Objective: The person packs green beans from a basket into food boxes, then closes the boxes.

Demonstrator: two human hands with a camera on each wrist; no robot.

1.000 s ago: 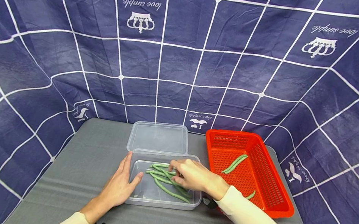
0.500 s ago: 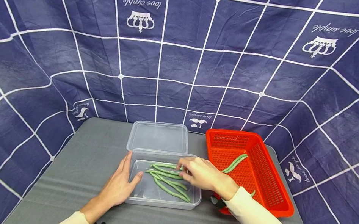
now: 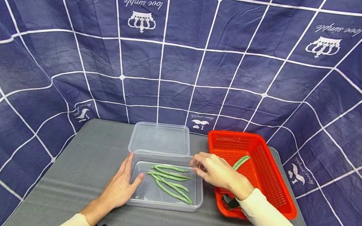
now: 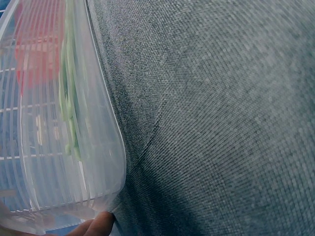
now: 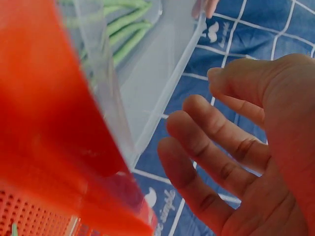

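shifting green beans into the clear container looks like the job here, and my read is it's at the in-between bit: one grab over, another to go. several beans are lying on the container's floor, roughly lengthwise and kinda fanned, none poking over the rim.

right hand is up at the container's right end, next to the red basket. the right wrist cam shows nothing in the palm, fingers loosely bent and apart, thumb off on its own side, so it's not holding any bean.

left hand is at the container's left end, fingers pretty straight, thumb spread away from them by the rim. not clamped on anything, i'd say it's just steadying the box. can't tell how hard it's pressing, if at all.

in the basket i see two more beans side by side, partly behind the right hand. there's also a green tip low in the right wrist view, can't tell if it's one of that pair.

next move imo calls for the right hand clearing the basket wall, dipping in and pinching a bean near its middle. the lid is lying flat just behind the container, so capping is probably a later thing.
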